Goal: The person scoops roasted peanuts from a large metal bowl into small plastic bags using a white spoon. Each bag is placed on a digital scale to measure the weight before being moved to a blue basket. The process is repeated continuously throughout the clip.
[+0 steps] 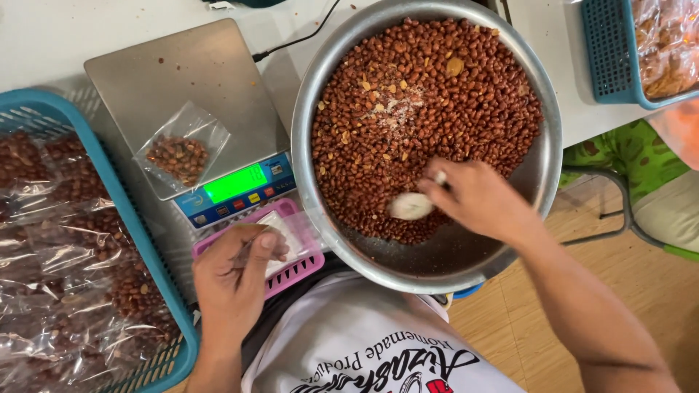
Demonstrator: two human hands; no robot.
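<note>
head view | straight down | close above table [44, 36] edge

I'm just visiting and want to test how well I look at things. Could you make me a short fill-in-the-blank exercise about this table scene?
1. The right hand holds a white spoon in a large metal bowl full of ____.
2. A small clear bag of nuts lies on the ____.
3. The left hand picks at an empty clear bag above a small ____ basket.
4. The big basket holding the packed bags is ____ in colour.

Missing words: peanuts; scale; pink; blue
</note>
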